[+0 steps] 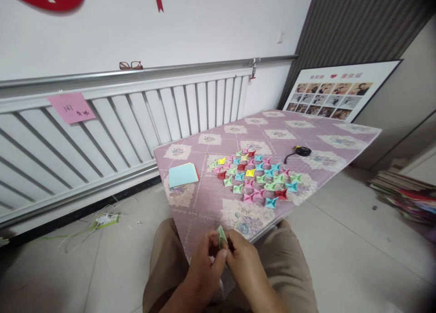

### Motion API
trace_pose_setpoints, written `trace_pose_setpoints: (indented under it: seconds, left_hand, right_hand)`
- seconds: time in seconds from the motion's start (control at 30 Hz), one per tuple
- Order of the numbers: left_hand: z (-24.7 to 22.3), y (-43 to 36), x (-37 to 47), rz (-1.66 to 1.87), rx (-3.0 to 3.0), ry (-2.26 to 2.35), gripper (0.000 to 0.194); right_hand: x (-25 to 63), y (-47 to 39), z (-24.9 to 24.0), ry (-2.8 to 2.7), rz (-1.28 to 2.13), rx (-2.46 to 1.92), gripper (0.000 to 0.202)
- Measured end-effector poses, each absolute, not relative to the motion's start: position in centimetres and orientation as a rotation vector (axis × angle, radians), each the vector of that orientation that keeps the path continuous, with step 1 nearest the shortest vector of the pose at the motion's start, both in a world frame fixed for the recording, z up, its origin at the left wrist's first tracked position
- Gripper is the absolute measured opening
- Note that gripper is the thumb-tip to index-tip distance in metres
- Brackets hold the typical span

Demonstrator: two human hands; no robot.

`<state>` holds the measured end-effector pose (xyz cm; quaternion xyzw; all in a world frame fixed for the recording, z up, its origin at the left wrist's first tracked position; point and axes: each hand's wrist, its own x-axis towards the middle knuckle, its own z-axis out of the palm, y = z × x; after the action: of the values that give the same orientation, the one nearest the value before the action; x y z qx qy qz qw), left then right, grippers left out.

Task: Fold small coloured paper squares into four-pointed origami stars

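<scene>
Between my two hands, just over the near edge of the table, is a small light green folded paper [221, 235], its pointed tip upward. My left hand [206, 263] is closed on its left side with thumb and fingers. From the right, my right hand [242, 255] pinches the same paper; its lower part is hidden by my fingers. Beyond them, many small folded paper pieces in pink, blue, green, yellow and red stand in rows, among them a blue folded paper piece [271, 203] closest to me.
A stack of coloured paper sheets [183, 175], light blue on top, lies at the left of the flowered tablecloth [204, 204]. A black coiled cable [302, 151] rests at the right. Behind are a radiator [143, 108] and a photo board [327, 92]. A power strip [106, 220] is on the floor.
</scene>
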<state>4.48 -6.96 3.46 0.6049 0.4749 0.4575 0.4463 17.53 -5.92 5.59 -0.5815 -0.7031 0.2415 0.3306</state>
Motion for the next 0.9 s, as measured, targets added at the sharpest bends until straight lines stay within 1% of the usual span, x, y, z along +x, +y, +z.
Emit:
trace_pose_setpoints:
  seconds: [0.17, 0.37, 0.57, 0.63, 0.77, 0.9]
  left_hand:
    - [3.4, -6.1, 4.5, 1.151, 1.398, 1.175, 0.021]
    - [4.5, -5.6, 3.6, 1.074, 1.462, 1.346, 0.029]
    - [6.0, -5.1, 3.1, 0.985, 1.588, 1.418, 0.03]
    - [6.2, -5.0, 3.0, 0.972, 1.625, 1.424, 0.032]
    - [6.3, -4.9, 3.0, 0.943, 1.67, 1.435, 0.033]
    - [6.2, -4.9, 3.0, 0.946, 1.691, 1.434, 0.034]
  right_hand:
    - [16.9, -6.2, 5.9, -1.838, 0.597, -1.519, 0.013]
    - [17.0, -6.2, 5.2, -1.904, 0.389, -1.559, 0.018]
    - [17.4, -5.9, 5.4, -2.004, 0.226, -1.441, 0.014]
    - [17.6, -5.8, 5.6, -2.032, 0.257, -1.414, 0.011]
    - [17.6, -5.5, 5.8, -2.036, 0.401, -1.41, 0.013]
    - [17.3, -5.5, 5.8, -2.024, 0.458, -1.422, 0.016]
